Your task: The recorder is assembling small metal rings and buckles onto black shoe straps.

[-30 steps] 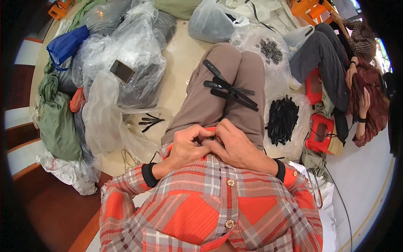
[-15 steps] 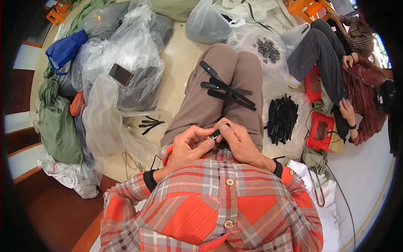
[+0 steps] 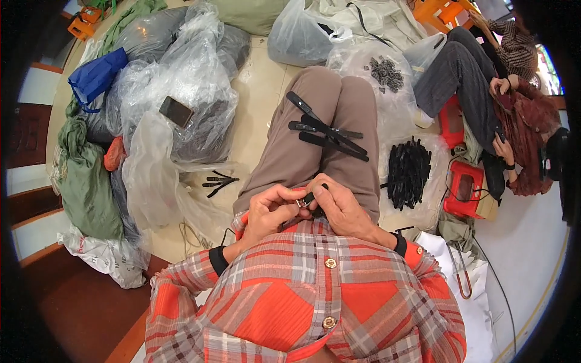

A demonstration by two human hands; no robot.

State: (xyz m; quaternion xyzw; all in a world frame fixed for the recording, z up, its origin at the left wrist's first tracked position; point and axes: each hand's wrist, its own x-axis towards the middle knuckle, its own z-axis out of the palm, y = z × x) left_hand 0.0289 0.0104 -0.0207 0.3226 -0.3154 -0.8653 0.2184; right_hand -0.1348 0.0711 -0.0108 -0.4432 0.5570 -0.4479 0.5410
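Close in front of my shirt, both hands meet over one small piece. My left hand (image 3: 270, 212) pinches a small shiny metal buckle (image 3: 301, 204) between thumb and fingers. A short black strap (image 3: 311, 197) runs from it into my right hand (image 3: 344, 207), whose thumb and fingers grip it. Where strap and buckle join is partly covered by fingertips. Several black straps (image 3: 330, 144) lie crossed on my thighs, just beyond my hands. To the right, a dense heap of black straps (image 3: 409, 172) rests on clear plastic.
Small dark pieces (image 3: 386, 74) lie on a plastic bag farther ahead. At left are a phone (image 3: 176, 111) on plastic-wrapped bundles (image 3: 206, 78) and several black straps (image 3: 218, 183) on the floor. A co-worker's legs (image 3: 451, 85) and red stools (image 3: 465, 187) are at right.
The buckle shows more clearly now between my hands, which have shifted slightly. At right, the co-worker's lower hand has moved a little.
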